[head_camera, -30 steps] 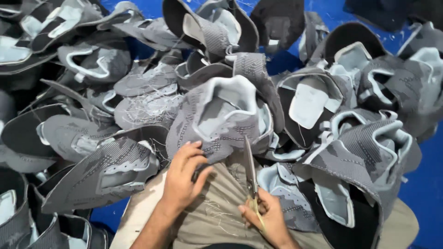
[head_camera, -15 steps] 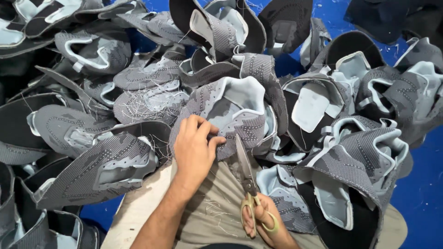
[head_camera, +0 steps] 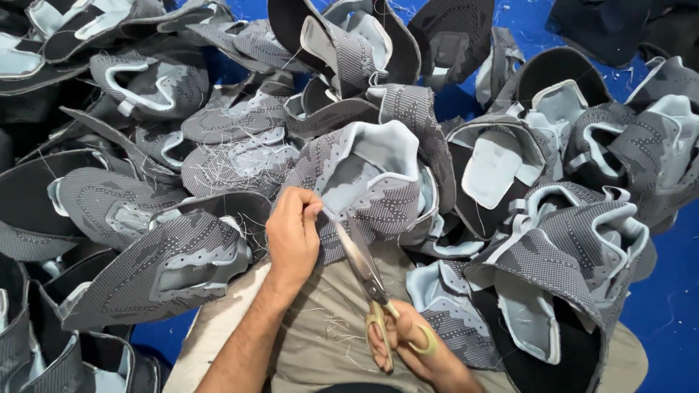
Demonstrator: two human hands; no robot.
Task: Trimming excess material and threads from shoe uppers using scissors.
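A grey knitted shoe upper (head_camera: 368, 185) with a pale blue lining lies over the person's lap, just above the knees in khaki trousers (head_camera: 320, 342). The left hand (head_camera: 293, 236) is curled narrow, thumb and fingers pinching the upper's lower edge. The right hand (head_camera: 411, 346) is closed through the yellow loops of a pair of scissors (head_camera: 368, 280), whose blades point up and left, their tips touching the pinched edge right beside the left fingertips (how far the blades are parted cannot be told). Loose thread clippings lie on the trousers. All around, more grey and black uppers (head_camera: 240, 164) are heaped, overlapping, on a blue floor (head_camera: 673, 291). No labels or packages can be made out.
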